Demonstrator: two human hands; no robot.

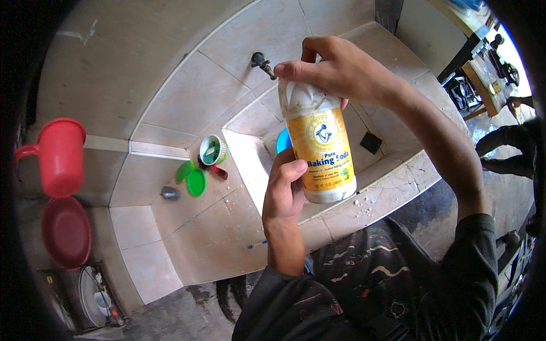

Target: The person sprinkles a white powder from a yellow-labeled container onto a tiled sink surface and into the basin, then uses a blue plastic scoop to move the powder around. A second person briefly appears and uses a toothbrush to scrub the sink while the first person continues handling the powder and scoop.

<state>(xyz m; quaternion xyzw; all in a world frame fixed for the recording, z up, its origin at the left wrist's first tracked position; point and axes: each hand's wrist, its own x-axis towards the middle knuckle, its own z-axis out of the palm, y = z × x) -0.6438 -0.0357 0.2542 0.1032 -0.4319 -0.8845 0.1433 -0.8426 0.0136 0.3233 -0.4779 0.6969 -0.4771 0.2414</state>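
A white baking soda bottle point(330, 145) with a yellow label stands nearly upright in the air over the tiled sink's front edge. My left hand point(286, 187) wraps round its lower left side, thumb on the label. From above, my right hand point(333, 65) closes over the bottle's top, which its fingers hide. Smudges mark the bottle's white shoulder. Behind the bottle, a blue rounded thing point(282, 140) shows in part inside the sink basin point(250, 153). A metal tap point(263, 65) juts from the tiled wall just left of my right hand.
On the tiled counter sit a white tub point(212, 150) with green contents, green lids point(196, 182), a red-handled brush point(218, 171) and a toothbrush point(257, 245). White crumbs dot the sink edge. A red jug point(60, 153) and basin point(66, 232) are at left. Another person's legs point(512, 148) show at right.
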